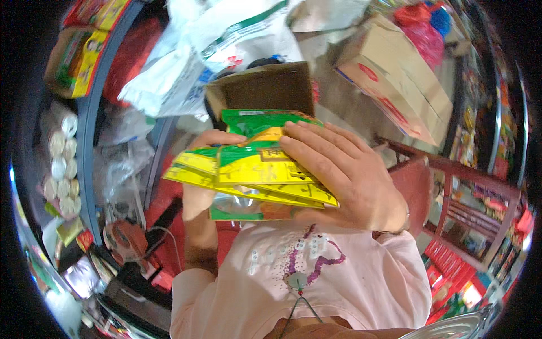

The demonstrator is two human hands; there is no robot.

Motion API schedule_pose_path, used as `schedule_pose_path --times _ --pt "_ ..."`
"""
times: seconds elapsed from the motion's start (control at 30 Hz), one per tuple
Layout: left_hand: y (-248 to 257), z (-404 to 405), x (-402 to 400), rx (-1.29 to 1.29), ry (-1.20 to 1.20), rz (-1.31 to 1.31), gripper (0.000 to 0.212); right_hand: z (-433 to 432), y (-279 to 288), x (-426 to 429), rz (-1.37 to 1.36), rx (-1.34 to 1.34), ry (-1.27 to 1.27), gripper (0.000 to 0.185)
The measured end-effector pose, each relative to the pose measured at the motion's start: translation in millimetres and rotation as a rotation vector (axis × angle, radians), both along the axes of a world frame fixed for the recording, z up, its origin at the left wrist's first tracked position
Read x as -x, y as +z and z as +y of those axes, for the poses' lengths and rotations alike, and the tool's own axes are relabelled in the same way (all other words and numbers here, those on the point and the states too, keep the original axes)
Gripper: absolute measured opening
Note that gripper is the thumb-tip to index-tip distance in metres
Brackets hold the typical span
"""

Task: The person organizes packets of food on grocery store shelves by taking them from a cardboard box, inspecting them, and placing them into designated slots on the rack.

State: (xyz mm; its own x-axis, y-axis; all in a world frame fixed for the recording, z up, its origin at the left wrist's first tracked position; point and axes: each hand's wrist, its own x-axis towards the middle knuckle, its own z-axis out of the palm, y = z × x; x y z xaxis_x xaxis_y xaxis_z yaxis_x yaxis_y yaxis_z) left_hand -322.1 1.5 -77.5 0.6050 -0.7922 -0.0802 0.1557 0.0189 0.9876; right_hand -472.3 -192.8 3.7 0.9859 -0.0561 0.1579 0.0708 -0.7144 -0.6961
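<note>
A stack of flat green and yellow packets (254,169) is held in front of my chest, its layers a little fanned out. My left hand (211,140) grips the stack at its left edge, the thumb over the top and the palm partly hidden beneath. Across the right side of the top packet lies my right hand (343,169), fingers together and pressing on it. Just beyond the packets stands an open cardboard box (271,87); its inside looks dark and its contents are hidden.
White woven sacks (178,80) lie beyond the box. To the right are a closed carton (394,80) and a dark red wooden chair (440,182). On the left a grey shelf edge (91,127) runs past display boxes (87,63) and several rolls (63,161).
</note>
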Motion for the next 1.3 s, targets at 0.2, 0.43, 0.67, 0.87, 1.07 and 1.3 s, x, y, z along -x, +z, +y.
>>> schedule_pose_path --times 0.2,0.43,0.67,0.87,1.07,1.3 --pt "31.2 -44.8 21.8 0.157 -0.142 0.19 0.074 -26.9 -1.4 45.6 -0.108 -0.051 -0.39 0.025" --pt "40.4 -46.9 -6.4 -0.077 -0.261 -0.168 0.078 -57.9 -19.3 238.1 -0.538 -0.69 -1.288 0.028" --pt "-11.6 -10.5 -55.4 0.026 0.026 0.001 0.054 28.1 -171.7 451.9 -0.639 -1.127 -1.908 0.035" --pt "-13.4 12.9 -70.2 -0.049 0.11 -0.001 0.052 64.4 -199.1 475.9 -0.703 -1.383 -2.026 0.022" --pt "-16.5 13.9 -66.6 -0.053 0.157 0.023 0.05 63.1 -185.3 505.6 -0.28 -1.444 -1.966 0.027" --pt "-26.5 20.7 -64.1 -0.104 0.233 -0.002 0.046 37.7 -118.4 575.4 0.318 -1.142 -2.342 0.054"
